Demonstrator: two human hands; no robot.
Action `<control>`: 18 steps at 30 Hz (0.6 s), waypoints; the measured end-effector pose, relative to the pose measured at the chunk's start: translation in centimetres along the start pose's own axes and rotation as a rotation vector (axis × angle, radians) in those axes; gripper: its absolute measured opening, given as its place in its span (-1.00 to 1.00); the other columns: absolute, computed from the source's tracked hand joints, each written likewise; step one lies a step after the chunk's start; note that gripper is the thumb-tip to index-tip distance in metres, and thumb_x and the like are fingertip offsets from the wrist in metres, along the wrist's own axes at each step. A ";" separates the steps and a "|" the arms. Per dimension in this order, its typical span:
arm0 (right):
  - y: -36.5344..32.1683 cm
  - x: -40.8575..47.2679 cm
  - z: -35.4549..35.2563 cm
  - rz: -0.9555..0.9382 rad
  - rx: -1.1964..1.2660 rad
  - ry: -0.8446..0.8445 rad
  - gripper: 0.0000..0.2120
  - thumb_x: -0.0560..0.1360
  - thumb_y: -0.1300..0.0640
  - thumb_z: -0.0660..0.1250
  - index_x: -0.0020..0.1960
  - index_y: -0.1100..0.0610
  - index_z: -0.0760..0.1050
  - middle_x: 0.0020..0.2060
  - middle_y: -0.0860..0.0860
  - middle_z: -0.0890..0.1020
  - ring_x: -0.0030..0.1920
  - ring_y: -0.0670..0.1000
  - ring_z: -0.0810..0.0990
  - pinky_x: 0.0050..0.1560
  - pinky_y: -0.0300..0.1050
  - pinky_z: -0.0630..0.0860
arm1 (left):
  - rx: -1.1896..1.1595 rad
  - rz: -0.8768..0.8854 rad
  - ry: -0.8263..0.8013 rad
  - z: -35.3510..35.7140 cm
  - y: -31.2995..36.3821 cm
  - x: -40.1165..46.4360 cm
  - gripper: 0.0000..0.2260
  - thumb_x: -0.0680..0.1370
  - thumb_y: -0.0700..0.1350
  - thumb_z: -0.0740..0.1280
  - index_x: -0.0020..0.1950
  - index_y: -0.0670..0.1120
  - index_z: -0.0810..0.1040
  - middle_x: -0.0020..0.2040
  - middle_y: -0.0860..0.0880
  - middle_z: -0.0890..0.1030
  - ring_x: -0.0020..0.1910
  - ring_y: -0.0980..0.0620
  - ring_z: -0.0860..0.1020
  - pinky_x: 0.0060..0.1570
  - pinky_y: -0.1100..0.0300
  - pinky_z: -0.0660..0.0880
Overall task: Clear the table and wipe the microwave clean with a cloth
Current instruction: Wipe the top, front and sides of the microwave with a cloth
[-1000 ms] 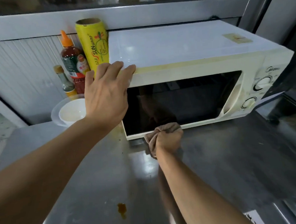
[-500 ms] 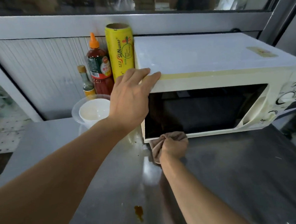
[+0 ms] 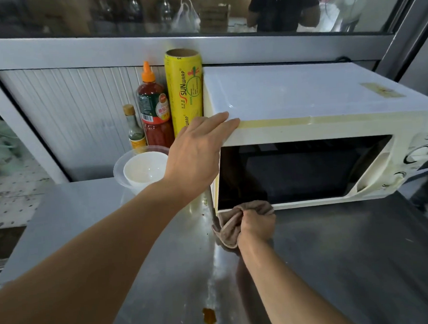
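Far left on the steel surface [image 3: 92,234]: clear plastic bowl [image 3: 119,167] with a white bowl [image 3: 145,169] sitting inside it, near the back wall. Just behind them a small glass bottle [image 3: 134,131] with a tan cap, then a red sauce bottle [image 3: 154,110] with an orange nozzle, then an upright yellow cling wrap roll [image 3: 184,91] standing just beside the microwave's left side. My left hand [image 3: 195,155] reaches across in front of the bowls, fingers [image 3: 220,121] straight and released, lying flat on the top front left corner of the microwave [image 3: 304,106], gripping nothing. Microwave is white with a yellowed front edge, door closed, dark window, two dials at its right end, a yellowish sticker on top near the right. It sits at the back of the surface, against the wall. Below the door's lower left corner my right hand [image 3: 258,224] is clenched round a brownish cloth [image 3: 230,226]; the cloth is bunched, pressed against the bottom edge of the microwave front and touching the surface, part of it hanging out left of the fist. Orange-brown spill spot [image 3: 209,320] on the surface near the front edge, well apart from the cloth. Behind the glass above, a person in dark clothes [image 3: 283,4], partly seen
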State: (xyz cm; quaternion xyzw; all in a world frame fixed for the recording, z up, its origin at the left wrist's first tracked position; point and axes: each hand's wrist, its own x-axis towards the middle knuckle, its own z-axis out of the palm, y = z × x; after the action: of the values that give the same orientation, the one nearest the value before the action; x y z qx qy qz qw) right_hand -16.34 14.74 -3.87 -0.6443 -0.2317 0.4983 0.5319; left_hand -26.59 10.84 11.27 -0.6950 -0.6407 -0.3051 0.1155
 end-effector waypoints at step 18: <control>-0.9 -3.5 2.5 0.025 -0.072 -0.173 -0.87 0.37 0.44 0.35 -0.12 0.28 0.51 -0.16 0.17 0.64 -0.12 0.15 0.63 0.01 0.01 0.58 | -0.138 -0.065 -0.159 -1.0 -1.0 0.1 -0.29 0.42 -0.52 0.17 0.46 0.05 0.30 0.47 0.08 0.29 0.40 0.00 0.31 0.24 -0.02 0.44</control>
State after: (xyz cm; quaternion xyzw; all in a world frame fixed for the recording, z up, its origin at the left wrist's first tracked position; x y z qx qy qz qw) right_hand -19.79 13.24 -1.50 -0.6203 -0.2866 0.5501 0.4801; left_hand -27.81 10.50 11.83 -0.7020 -0.6477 -0.2960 0.0064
